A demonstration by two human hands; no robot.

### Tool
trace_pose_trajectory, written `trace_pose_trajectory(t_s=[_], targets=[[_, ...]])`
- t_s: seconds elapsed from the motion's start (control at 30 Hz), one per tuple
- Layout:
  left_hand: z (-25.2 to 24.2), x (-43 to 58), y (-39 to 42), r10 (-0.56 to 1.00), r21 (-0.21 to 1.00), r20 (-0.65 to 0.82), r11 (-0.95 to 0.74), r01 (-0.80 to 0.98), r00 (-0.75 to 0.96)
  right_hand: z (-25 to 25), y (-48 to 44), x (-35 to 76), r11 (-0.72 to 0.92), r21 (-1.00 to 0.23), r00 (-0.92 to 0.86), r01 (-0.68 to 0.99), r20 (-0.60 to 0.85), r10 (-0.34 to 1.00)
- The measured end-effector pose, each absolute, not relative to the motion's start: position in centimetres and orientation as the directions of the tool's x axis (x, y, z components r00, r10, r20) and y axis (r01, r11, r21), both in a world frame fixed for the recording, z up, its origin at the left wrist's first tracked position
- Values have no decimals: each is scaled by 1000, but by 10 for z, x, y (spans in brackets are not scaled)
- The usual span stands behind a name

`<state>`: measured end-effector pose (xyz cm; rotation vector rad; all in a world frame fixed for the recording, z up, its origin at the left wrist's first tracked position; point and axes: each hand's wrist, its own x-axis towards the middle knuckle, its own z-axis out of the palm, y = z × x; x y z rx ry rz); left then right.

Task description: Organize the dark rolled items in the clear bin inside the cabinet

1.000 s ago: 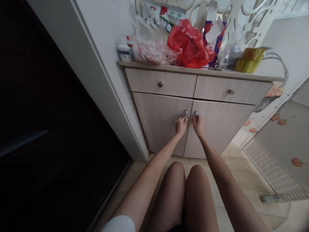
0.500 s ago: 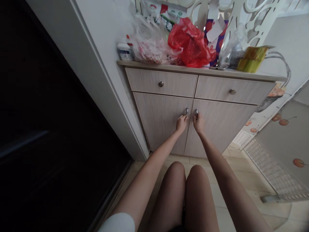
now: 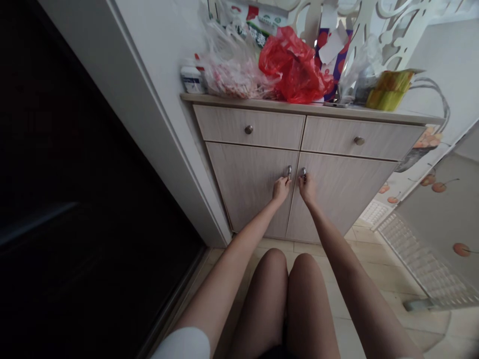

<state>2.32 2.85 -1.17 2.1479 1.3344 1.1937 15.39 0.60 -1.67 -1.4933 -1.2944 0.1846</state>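
While the left hand (image 3: 281,189) and right hand (image 3: 307,188) pinch two small chrome pulls, arms reach straight out over bare knees (image 3: 288,279); pretty tidy little setup.

Hands are apart but close, just a narrow gap over the seam between the doors; the left pull (image 3: 289,172) sits on the left cabinet door (image 3: 249,189), the right pull (image 3: 304,174) on the right cabinet door (image 3: 339,194); each pull is right at its own hand's fingertips, long axis upright along the seam, tip pointing up; farther up are two drawers with round knobs (image 3: 248,129); beyond them, a countertop (image 3: 299,110) holds a red plastic bag (image 3: 294,65) and a clear plastic bag (image 3: 234,75).
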Motion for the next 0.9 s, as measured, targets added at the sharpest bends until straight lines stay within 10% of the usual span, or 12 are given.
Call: trace_pose_trajectory(t_s=[0.17, 0.3, 0.5, 0.9], targets=[[3, 3, 19, 936, 852, 344, -344, 395, 75, -12, -24, 173, 184, -880, 466, 437, 397, 791], [2, -26, -5, 980, 986, 68, -38, -160, 186, -16, -74, 184, 236, -971, 299, -42, 213, 930], [-9, -40, -46, 914, 721, 68, 232, -653, 400, -22, -116, 176, 96, -843, 19, -529, 101, 995], [-20, -20, -52, 904, 427, -2, 387, -817, 427, -43, -96, 176, 56, -684, -96, -727, 182, 979]])
